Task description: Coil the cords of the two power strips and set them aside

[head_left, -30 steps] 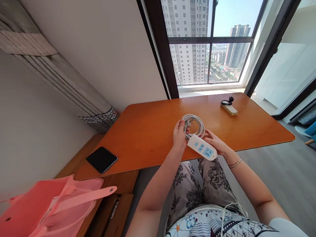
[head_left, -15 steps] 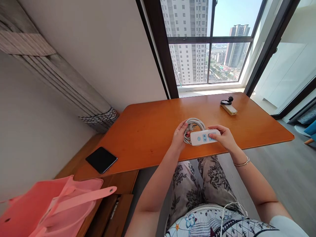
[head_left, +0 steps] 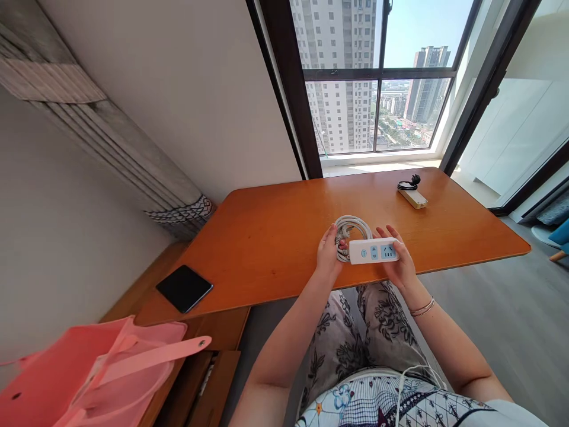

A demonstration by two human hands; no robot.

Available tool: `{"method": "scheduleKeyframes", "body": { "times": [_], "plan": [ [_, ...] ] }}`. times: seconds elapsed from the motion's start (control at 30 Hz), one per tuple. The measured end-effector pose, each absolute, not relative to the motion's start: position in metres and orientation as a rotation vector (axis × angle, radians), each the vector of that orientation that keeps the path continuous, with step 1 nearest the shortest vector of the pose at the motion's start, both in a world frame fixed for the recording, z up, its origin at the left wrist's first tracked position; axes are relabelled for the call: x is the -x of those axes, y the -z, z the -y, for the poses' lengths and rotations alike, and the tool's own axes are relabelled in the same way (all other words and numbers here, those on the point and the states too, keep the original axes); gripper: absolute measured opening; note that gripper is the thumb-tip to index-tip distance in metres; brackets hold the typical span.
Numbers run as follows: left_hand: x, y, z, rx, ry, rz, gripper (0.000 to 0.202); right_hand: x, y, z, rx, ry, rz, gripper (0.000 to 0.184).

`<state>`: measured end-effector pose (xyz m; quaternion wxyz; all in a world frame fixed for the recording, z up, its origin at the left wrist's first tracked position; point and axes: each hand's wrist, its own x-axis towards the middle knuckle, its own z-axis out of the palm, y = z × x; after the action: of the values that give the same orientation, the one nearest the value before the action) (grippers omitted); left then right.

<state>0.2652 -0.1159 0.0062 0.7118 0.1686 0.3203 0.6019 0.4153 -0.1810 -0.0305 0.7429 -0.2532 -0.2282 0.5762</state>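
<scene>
A white power strip (head_left: 372, 251) with blue sockets lies crosswise above the near edge of the orange wooden table (head_left: 275, 237). My right hand (head_left: 398, 261) cradles it from below and behind, fingers curled round its right end. Its grey-white cable (head_left: 353, 227) is wound in a coil just behind the strip. My left hand (head_left: 329, 255) grips the left side of that coil, with the plug tucked among the fingers.
A second, beige power strip (head_left: 413, 197) with a black coiled cord (head_left: 408, 184) lies at the table's far right. A black tablet (head_left: 184, 288) rests on a lower wooden ledge at left. A pink bag (head_left: 89, 373) stands at lower left. A large window rises behind the table.
The strip has turned from slanting toward me to lying level across. My right hand shifted from on top of it to underneath. The coil was drawn tighter and closer to the strip.
</scene>
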Motion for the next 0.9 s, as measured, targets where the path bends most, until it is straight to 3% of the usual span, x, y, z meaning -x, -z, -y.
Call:
{"method": "scheduleKeyframes", "body": {
  "times": [0.1, 0.2, 0.43, 0.73, 0.9],
  "plan": [
    [-0.266, -0.003, 0.115, -0.346, -1.334, -0.708, 0.03, -0.417, 0.037, 0.187, 0.512, -1.504, 0.521, 0.063],
    [-0.272, 0.001, 0.118, -0.347, -1.31, -0.688, 0.031, -0.416, 0.045, 0.182, 0.515, -1.549, 0.438, 0.052],
    [-0.287, 0.017, 0.131, -0.505, -1.226, -0.714, 0.031, -0.433, 0.052, 0.155, 0.688, -1.358, 0.158, 0.022],
    [-0.286, 0.039, 0.128, -0.925, -0.787, -0.709, 0.062, -0.518, 0.047, 0.135, 0.973, -1.157, 0.147, 0.02],
    [-0.282, 0.049, 0.121, -0.977, -0.785, -0.739, 0.048, -0.574, 0.038, 0.127, 1.149, -0.945, 0.127, 0.017]
  ]
}}
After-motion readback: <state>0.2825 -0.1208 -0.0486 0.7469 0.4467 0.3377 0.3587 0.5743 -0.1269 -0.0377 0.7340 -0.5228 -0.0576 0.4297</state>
